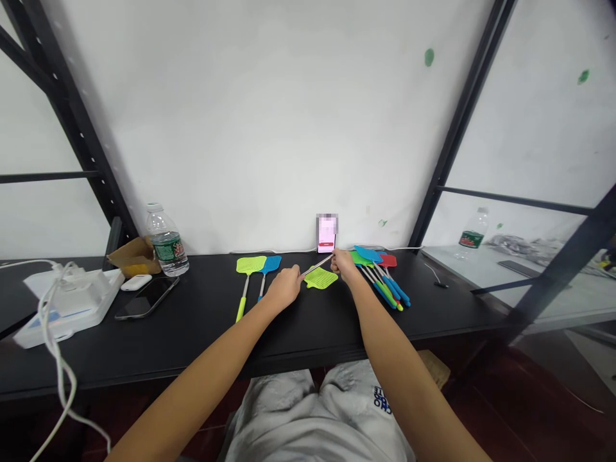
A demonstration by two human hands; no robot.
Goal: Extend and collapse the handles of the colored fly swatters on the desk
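Observation:
A thin silvery metal rod (317,264) slants between my two closed hands. My left hand (285,287) grips its lower left end, and my right hand (343,263) pinches its upper right end. Just beneath lies a lime-green fly swatter head (321,278); whether the rod joins it I cannot tell. Left of my left hand, a lime fly swatter (251,265) and a blue fly swatter (273,264) lie side by side, the blue one's handle partly behind my arm. Beside my right wrist rests a pile of fly swatters (385,282) in blue, green and red.
A lit phone (326,234) leans against the wall behind my hands. On the left are a water bottle (167,244), a cardboard box (135,258), a dark phone (148,298), a white case (136,282) and a power strip (72,301) with cables. A short cable (439,282) lies right.

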